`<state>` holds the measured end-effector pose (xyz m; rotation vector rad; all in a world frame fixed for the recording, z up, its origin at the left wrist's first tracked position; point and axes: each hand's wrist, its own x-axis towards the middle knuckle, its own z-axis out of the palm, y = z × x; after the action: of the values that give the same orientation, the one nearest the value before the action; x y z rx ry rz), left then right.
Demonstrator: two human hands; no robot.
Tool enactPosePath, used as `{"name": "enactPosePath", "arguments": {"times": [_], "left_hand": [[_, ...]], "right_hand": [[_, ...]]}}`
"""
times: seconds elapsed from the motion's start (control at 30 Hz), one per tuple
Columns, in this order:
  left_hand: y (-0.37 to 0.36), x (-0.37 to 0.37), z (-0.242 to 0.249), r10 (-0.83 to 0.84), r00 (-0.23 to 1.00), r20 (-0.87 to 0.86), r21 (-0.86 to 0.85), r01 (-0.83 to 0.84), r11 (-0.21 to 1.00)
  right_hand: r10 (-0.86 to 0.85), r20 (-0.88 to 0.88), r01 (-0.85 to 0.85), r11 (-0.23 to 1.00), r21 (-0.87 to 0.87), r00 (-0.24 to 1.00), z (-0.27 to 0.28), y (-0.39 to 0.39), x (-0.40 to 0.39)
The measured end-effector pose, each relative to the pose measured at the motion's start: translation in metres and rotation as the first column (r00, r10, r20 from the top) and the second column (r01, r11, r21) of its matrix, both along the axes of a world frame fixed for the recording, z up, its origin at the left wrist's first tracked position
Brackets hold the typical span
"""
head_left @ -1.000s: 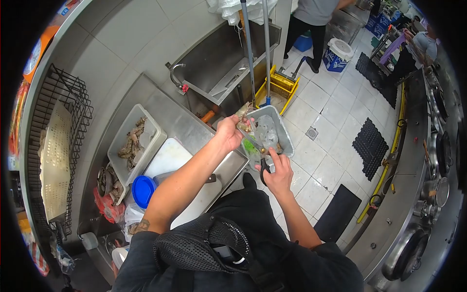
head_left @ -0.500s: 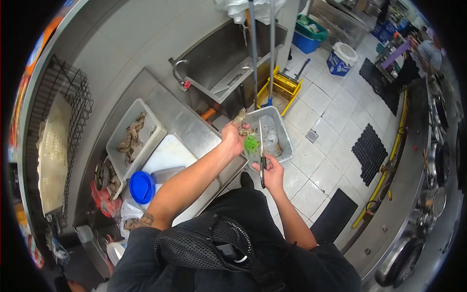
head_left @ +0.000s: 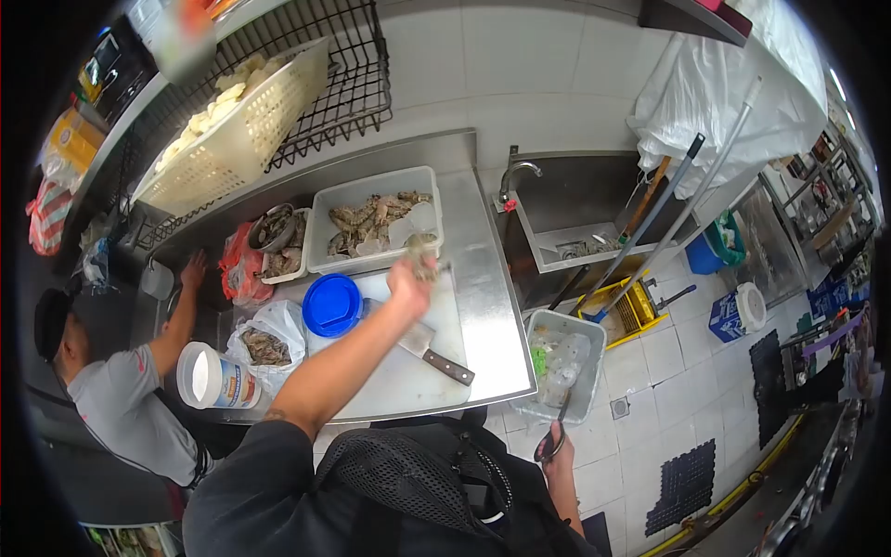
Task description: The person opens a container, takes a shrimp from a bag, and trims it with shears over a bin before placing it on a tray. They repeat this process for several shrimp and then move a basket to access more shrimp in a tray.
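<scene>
My left hand (head_left: 408, 290) is closed around a shrimp (head_left: 422, 256), blurred by motion, above the white cutting board (head_left: 447, 316). Just beyond it stands a grey-white tub (head_left: 320, 227) of shrimp (head_left: 367, 227) with some ice. Below that hand a cleaver (head_left: 447, 366) lies on the board, its blade partly hidden by my forearm. My right hand (head_left: 558, 455), low at the right, grips black-handled scissors (head_left: 549, 444). Their blades point toward a grey bin (head_left: 597, 348) holding clear plastic and something green.
A co-worker (head_left: 130, 390) stands at the left, one arm reaching along the counter. Near my left forearm are a blue-lidded container (head_left: 332, 306), a bagged lot of shrimp (head_left: 264, 346) and a white tub (head_left: 215, 376). Mop handles (head_left: 682, 200) lean beside the steel sink (head_left: 608, 200).
My left hand has carried the shrimp from above the bin to over the cutting board. My right hand keeps the scissors, now lower. The view has swung left, bringing the co-worker into sight.
</scene>
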<state>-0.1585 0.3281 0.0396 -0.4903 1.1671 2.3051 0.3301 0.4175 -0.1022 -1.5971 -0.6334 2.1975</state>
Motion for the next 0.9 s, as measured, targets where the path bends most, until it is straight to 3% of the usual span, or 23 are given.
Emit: {"name": "enactPosePath", "arguments": {"times": [0.03,0.13,0.2,0.27,0.37,0.4,0.43,0.53,0.6,0.67,0.73,0.8,0.87,0.9], "left_hand": [[0.001,-0.036,-0.006,0.048,0.997,-0.064,0.064,-0.044,0.997],[0.007,-0.109,-0.002,-0.05,0.999,0.012,0.146,0.048,0.988],[0.004,-0.129,-0.018,-0.523,0.842,0.133,0.058,0.52,0.852],[-0.011,-0.06,0.024,-0.65,0.758,-0.056,-0.201,0.629,0.751],[-0.064,-0.002,0.009,-0.811,0.555,-0.187,-0.308,0.75,0.585],[-0.088,0.023,0.014,-0.83,0.518,-0.206,-0.381,0.739,0.556],[-0.114,0.041,0.012,-0.795,0.582,-0.173,-0.354,0.716,0.601],[-0.185,0.065,-0.006,-0.674,0.724,-0.145,-0.359,0.597,0.718],[-0.229,0.07,-0.018,-0.406,0.9,-0.156,-0.539,0.267,0.799],[-0.273,0.051,-0.054,-0.189,0.868,-0.46,-0.686,-0.212,0.696],[-0.329,0.02,-0.056,-0.137,0.764,-0.631,-0.703,-0.488,0.517],[-0.376,0.001,-0.02,-0.12,0.814,-0.569,-0.778,-0.485,0.398],[-0.412,-0.014,0.001,-0.185,0.712,-0.677,-0.735,-0.647,0.203],[-0.426,-0.021,0.003,-0.178,0.71,-0.682,-0.731,-0.651,0.204]], "right_hand": [[-0.004,-0.03,0.005,1.0,0.022,1.0,0.001,0.008,-0.004],[0.032,-0.072,-0.022,0.99,0.136,0.997,0.014,0.024,-0.028],[0.009,-0.081,0.007,0.982,0.188,0.997,0.037,0.031,-0.055],[0.031,-0.031,-0.021,0.959,0.284,0.999,0.065,0.023,-0.08],[0.128,0.04,-0.133,0.899,0.417,0.991,0.091,-0.009,-0.109],[0.117,0.061,-0.132,0.874,0.468,0.991,0.098,-0.022,-0.118],[0.108,0.081,-0.135,0.845,0.518,0.991,0.105,-0.034,-0.126],[0.296,0.135,-0.319,0.762,0.563,0.945,0.118,-0.071,-0.151],[0.4,0.166,-0.415,0.689,0.594,0.901,0.122,-0.092,-0.165],[0.49,0.176,-0.493,0.649,0.58,0.853,0.124,-0.105,-0.182],[0.583,0.2,-0.574,0.576,0.582,0.788,0.134,-0.12,-0.201],[0.623,0.206,-0.602,0.535,0.593,0.755,0.14,-0.129,-0.221],[0.655,0.21,-0.629,0.507,0.589,0.726,0.15,-0.135,-0.239],[0.657,0.21,-0.628,0.502,0.595,0.724,0.153,-0.136,-0.246]]}}
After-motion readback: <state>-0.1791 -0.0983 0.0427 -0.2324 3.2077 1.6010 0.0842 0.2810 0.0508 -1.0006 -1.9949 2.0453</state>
